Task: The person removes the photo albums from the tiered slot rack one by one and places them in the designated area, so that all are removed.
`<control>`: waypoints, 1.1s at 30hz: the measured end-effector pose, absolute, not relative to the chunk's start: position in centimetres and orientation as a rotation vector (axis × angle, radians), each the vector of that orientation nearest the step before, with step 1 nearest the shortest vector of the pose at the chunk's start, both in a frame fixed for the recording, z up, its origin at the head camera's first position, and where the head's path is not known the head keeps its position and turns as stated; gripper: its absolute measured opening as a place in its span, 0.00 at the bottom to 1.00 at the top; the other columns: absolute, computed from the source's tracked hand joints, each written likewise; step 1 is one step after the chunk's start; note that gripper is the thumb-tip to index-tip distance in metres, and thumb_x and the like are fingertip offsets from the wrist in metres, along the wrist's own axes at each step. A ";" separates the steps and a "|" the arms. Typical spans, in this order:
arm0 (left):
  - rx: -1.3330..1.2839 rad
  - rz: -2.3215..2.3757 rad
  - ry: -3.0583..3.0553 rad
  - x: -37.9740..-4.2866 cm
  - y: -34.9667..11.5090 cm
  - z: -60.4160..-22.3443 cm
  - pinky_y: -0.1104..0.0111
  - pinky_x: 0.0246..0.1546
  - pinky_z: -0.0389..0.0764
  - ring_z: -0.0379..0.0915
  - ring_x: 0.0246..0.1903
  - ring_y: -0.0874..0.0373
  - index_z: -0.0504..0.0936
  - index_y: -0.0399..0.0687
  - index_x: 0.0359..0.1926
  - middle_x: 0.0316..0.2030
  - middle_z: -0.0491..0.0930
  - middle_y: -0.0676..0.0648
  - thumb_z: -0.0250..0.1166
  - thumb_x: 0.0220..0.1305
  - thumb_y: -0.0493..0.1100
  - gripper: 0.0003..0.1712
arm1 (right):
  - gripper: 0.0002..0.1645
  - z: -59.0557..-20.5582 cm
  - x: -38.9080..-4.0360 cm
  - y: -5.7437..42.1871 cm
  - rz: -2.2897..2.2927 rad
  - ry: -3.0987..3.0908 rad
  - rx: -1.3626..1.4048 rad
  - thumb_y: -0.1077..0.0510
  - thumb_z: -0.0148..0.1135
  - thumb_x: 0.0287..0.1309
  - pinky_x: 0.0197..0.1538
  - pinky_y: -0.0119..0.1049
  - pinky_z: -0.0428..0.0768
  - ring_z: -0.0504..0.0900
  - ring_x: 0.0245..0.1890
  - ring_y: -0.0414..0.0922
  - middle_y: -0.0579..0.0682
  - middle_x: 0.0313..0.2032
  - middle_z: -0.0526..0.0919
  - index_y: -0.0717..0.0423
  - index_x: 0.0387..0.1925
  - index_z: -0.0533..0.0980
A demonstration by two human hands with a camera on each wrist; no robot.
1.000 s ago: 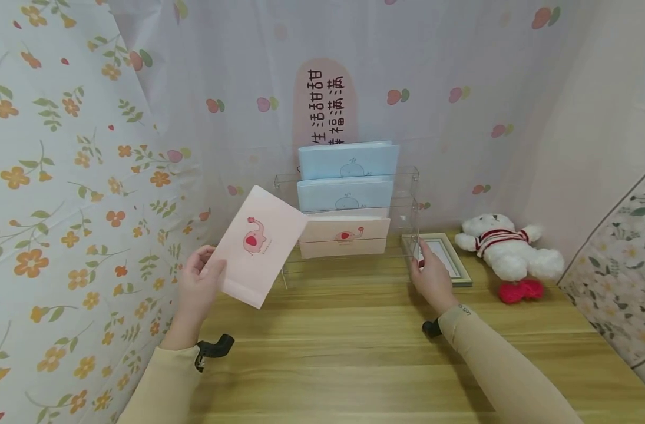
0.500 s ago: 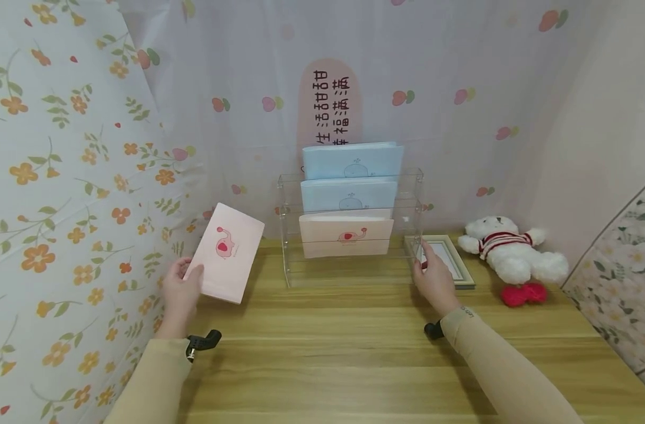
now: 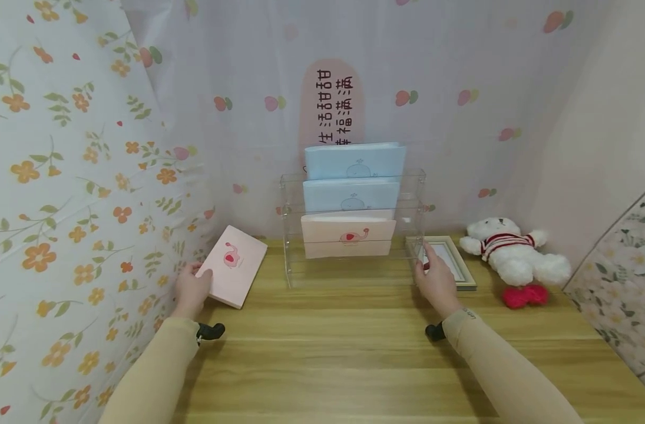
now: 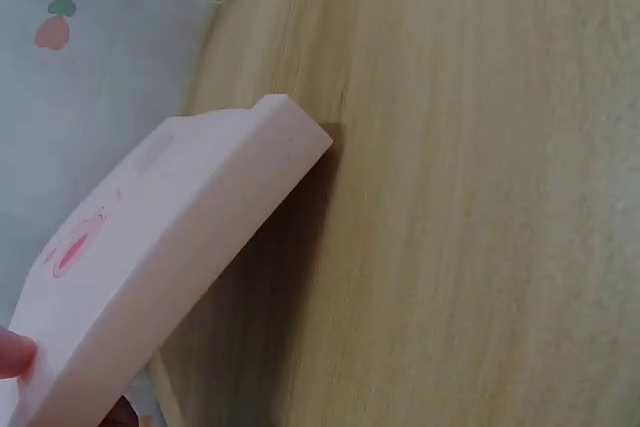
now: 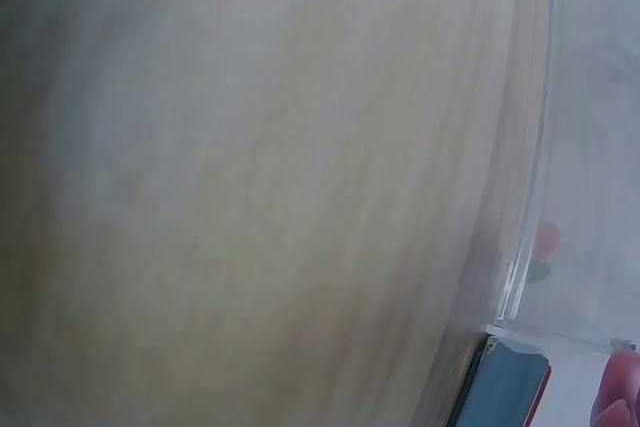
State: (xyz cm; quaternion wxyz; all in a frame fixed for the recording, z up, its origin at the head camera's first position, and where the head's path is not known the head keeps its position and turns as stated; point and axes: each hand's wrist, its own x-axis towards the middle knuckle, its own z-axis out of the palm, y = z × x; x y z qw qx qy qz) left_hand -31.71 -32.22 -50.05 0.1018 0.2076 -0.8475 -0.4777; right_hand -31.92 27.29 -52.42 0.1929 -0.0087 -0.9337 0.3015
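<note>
At the table's back left, my left hand (image 3: 192, 288) pinches a pink notebook (image 3: 234, 265) with a red elephant on its cover, the thumb on top. In the left wrist view the notebook (image 4: 180, 217) is tilted, one corner at or close to the tabletop and its near end raised. My right hand (image 3: 436, 280) holds the right side of a clear acrylic rack (image 3: 287, 247); only a fingertip (image 5: 620, 387) shows in the right wrist view. Standing in the rack are a pink elephant notebook (image 3: 349, 238), a blue whale notebook (image 3: 351, 197) and another blue notebook (image 3: 354, 159) behind it.
A picture frame (image 3: 462, 265) lies flat right of the rack, partly behind my right hand. Beside it lies a white plush bear (image 3: 513, 253) with a red bow (image 3: 526, 295). Patterned curtains (image 3: 78, 176) hang at the left and back of the wooden table (image 3: 322, 353).
My left hand has carried the pink notebook left, away from the rack, and lowered it towards the table, tilting it flatter. My right hand has stayed on the rack.
</note>
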 end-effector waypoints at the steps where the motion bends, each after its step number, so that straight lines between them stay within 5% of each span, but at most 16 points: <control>1: 0.621 -1.406 -2.508 -31.9 -32.2 -50.1 0.42 0.69 0.77 0.70 0.71 0.31 0.70 0.35 0.78 0.75 0.70 0.24 0.56 0.80 0.47 0.33 | 0.38 -52.4 -31.9 27.3 0.843 -2.617 -0.026 0.56 0.54 0.80 0.33 0.48 0.78 0.84 0.35 0.59 0.68 0.45 0.87 0.55 0.85 0.61; 10: 0.602 -1.106 -2.614 -32.2 -31.4 -50.9 0.37 0.73 0.72 0.71 0.71 0.26 0.73 0.30 0.74 0.71 0.74 0.24 0.58 0.77 0.46 0.33 | 0.38 -52.8 -31.8 27.4 0.852 -2.622 0.011 0.56 0.54 0.80 0.33 0.48 0.79 0.84 0.34 0.58 0.69 0.45 0.87 0.57 0.85 0.59; 16: 0.536 -1.048 -2.608 -31.9 -30.7 -51.2 0.35 0.78 0.65 0.65 0.75 0.25 0.71 0.36 0.78 0.77 0.70 0.28 0.59 0.77 0.44 0.33 | 0.37 -52.8 -31.8 27.5 0.823 -2.593 0.013 0.56 0.55 0.80 0.34 0.51 0.80 0.84 0.35 0.60 0.69 0.44 0.87 0.57 0.84 0.62; 24: 0.542 -0.853 -2.779 -32.0 -30.8 -51.9 0.36 0.62 0.78 0.77 0.64 0.24 0.78 0.40 0.72 0.70 0.78 0.27 0.57 0.77 0.44 0.28 | 0.37 -52.5 -31.7 27.5 0.826 -2.577 0.009 0.56 0.55 0.79 0.32 0.49 0.79 0.83 0.33 0.59 0.68 0.42 0.87 0.57 0.84 0.63; 33: 0.524 -0.716 -2.966 -32.0 -29.5 -50.4 0.34 0.59 0.80 0.75 0.64 0.22 0.73 0.40 0.76 0.71 0.74 0.24 0.58 0.74 0.45 0.33 | 0.38 -52.4 -31.5 27.5 0.832 -2.619 -0.003 0.55 0.54 0.81 0.31 0.46 0.77 0.82 0.32 0.57 0.68 0.43 0.87 0.55 0.86 0.60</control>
